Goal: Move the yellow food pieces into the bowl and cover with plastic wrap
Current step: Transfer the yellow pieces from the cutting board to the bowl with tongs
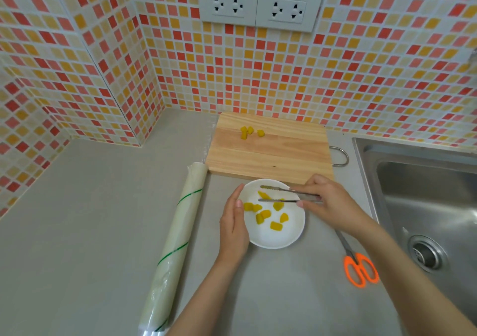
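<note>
A white bowl [281,237] stands on the grey counter and holds several yellow food pieces [275,225]. Three more yellow pieces [248,130] lie at the far end of the wooden cutting board [268,155]. My left hand [233,222] rests flat against the bowl's left rim, fingers together. My right hand [327,201] holds metal tongs [278,193] over the bowl; their tips are apart and hold nothing. A roll of plastic wrap [175,240] lies left of the bowl.
Orange-handled scissors [360,268] lie on the counter right of the bowl, partly under my right forearm. A steel sink [426,201] fills the right side. Tiled walls with two outlets [259,6] close the back and left.
</note>
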A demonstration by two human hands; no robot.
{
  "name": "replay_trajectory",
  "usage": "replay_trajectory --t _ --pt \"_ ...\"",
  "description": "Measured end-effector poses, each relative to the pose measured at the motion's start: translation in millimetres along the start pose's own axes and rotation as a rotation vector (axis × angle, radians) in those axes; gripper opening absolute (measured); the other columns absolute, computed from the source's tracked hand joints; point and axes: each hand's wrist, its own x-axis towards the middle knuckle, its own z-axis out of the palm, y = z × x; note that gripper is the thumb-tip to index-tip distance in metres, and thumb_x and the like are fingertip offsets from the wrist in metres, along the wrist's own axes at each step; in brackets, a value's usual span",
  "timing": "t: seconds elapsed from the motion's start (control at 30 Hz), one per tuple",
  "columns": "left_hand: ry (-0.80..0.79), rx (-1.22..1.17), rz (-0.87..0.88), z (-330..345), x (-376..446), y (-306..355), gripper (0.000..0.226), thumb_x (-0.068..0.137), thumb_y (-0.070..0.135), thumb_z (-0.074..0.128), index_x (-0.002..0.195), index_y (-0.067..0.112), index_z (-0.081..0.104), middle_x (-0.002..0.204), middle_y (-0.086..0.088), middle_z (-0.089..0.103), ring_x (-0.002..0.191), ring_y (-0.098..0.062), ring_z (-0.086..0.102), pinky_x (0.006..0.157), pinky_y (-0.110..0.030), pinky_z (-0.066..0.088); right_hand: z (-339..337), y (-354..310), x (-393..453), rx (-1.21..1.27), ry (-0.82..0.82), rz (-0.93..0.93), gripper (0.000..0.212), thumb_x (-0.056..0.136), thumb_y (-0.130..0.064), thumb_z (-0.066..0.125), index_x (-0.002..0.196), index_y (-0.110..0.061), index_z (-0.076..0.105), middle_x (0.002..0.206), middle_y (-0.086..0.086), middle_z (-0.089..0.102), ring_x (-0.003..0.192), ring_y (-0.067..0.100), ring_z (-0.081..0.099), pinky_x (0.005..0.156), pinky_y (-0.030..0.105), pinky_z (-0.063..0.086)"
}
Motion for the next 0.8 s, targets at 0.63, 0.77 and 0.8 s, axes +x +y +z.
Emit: replay_trajectory --t 0.63,0.77,0.8 --pt "-0.021 -0.013 -0.022 1 -5 1 0.034 0.096 0.037 0.035 0.125 0.041 0.052 0.125 0.029 0.057 0.121 0.005 0.050 0.095 -0.011 0.041 32 30 149 -0.192 0.257 0.325 0.036 0.087 -0.035 0.057 0.122 -0.024 0.061 0.109 0.015 0.057 0.103 0.036 0.054 0.087 0.042 0.046" --pt "-0.013 -0.005 -0.029 1 -1 1 0.036 0.094 0.039 0.035 0.126 0.039 0.052 0.125 0.027 0.058 0.122 0.002 0.051 0.100 -0.018 0.042 35 30 170 -0.207 0.218 0.277 0.034 0.088 -0.040 0.055 0.120 -0.033 0.061 0.105 0.011 0.057 0.101 0.033 0.056 0.087 0.040 0.044" --pt "-0.015 -0.008 -0.031 0 0 1 0.036 0.095 0.039 0.035 0.127 0.039 0.052 0.125 0.028 0.057 0.122 0.001 0.050 0.100 -0.019 0.042 38 27 174 -0.207 0.218 0.261 0.033 0.088 -0.039 0.054 0.119 -0.034 0.062 0.104 0.010 0.057 0.100 0.032 0.056 0.086 0.040 0.042"
